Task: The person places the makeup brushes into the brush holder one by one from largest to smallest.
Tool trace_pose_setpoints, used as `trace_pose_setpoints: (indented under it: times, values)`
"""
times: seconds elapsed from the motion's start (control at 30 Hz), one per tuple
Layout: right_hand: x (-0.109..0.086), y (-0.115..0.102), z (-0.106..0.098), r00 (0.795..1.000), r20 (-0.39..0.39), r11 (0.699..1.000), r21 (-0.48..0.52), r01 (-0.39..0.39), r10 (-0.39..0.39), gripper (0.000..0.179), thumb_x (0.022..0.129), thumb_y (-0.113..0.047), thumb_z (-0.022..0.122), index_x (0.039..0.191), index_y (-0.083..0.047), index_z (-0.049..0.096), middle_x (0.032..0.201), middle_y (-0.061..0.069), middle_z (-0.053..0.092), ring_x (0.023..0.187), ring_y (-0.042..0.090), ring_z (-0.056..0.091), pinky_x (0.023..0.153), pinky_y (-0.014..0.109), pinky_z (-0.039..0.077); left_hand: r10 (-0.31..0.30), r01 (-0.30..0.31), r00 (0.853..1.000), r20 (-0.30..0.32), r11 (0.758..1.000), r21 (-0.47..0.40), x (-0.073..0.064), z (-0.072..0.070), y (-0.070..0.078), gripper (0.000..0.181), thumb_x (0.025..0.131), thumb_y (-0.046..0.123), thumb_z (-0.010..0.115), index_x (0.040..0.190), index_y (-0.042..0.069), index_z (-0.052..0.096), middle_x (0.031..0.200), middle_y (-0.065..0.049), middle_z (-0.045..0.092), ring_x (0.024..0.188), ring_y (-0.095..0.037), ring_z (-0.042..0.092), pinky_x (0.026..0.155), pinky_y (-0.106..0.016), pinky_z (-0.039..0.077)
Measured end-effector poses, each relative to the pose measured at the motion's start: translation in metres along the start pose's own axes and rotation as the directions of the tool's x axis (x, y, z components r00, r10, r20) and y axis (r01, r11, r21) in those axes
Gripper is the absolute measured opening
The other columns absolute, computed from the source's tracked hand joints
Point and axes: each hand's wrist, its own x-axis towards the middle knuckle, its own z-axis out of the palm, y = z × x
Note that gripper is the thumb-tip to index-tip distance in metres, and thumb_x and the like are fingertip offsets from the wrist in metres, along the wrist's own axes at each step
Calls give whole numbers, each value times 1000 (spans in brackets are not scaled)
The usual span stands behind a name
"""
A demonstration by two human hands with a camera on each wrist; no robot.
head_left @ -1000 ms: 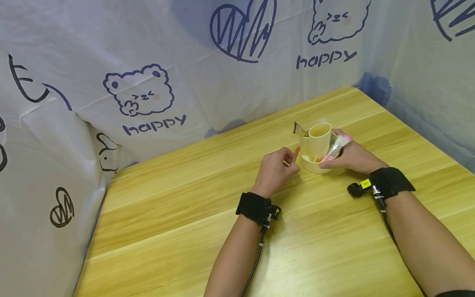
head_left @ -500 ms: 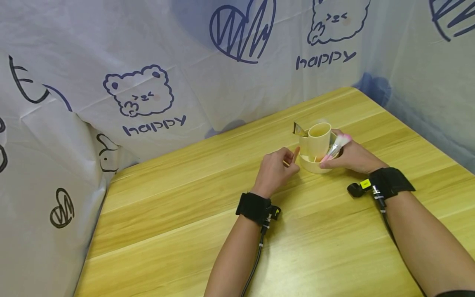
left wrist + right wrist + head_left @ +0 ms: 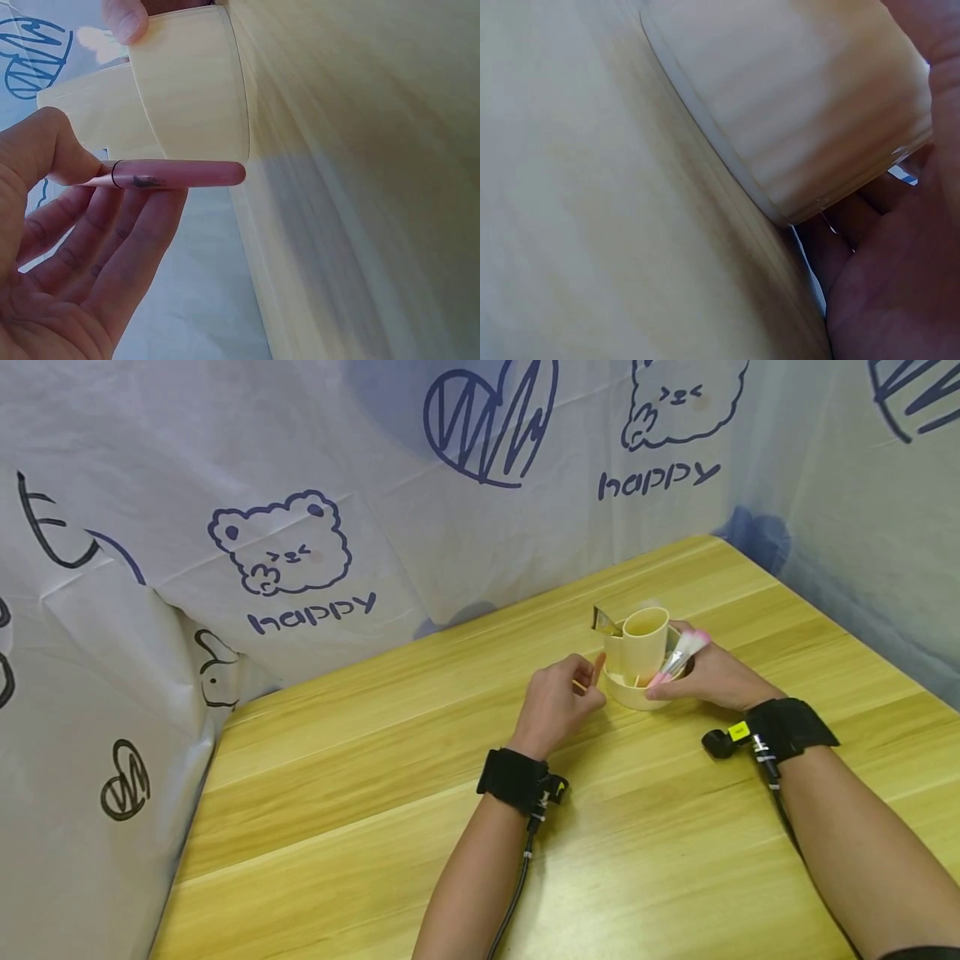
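A cream storage holder (image 3: 628, 698) with a round base and upright cup compartments stands on the table. My right hand (image 3: 720, 678) grips the holder from the right, thumb at the front and fingers round behind. The right wrist view shows the holder's ribbed-looking side wall (image 3: 795, 112) against the palm. Just left of the holder, my left hand (image 3: 555, 703) pinches a slim pink pen-like stick (image 3: 187, 173) with a rounded end and a dark ring. Its other end is hidden by the thumb and fingers. A makeup brush (image 3: 684, 652) with pink-and-white bristles leans out of the holder's right side.
A dark, flat-ended item (image 3: 604, 622) sticks out of the holder's back left. The wooden table (image 3: 360, 793) meets white cloth curtains (image 3: 420, 543) with drawings at the back and sides. Each wrist wears a black strap with a cable (image 3: 517, 893).
My left fingers and the pink stick have shifted up very slightly. The right hand and the holder have stayed put.
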Motion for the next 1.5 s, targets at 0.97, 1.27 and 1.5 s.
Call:
trace_pose_setpoints:
  times: [0.97,1.27,1.5]
  values:
    - [0,3,-2,1000,3,999,29,-20,20,100,81,-23,89,161,-16,29,148,11,47,121,23,55,98,21,44,322,-351,922,-214,929,-119,5,8,5,24,97,4,65,120,3,70,114,-13,74,104,-21,76,89,-14,58]
    - [1,3,-2,1000,4,999,43,-9,9,100,82,-23,89,161,-17,29,148,11,46,121,23,55,95,19,45,403,-448,877,-262,883,-140,10,15,5,21,99,5,65,119,-1,70,116,-16,73,106,-23,75,94,-13,56]
    - [2,2,0,1000,5,1000,25,-1,0,98,82,-25,89,160,-14,30,148,12,47,121,24,56,98,22,44,438,-474,863,-252,875,-99,13,20,4,21,101,6,63,120,-1,69,114,-16,72,107,-23,74,96,-13,56]
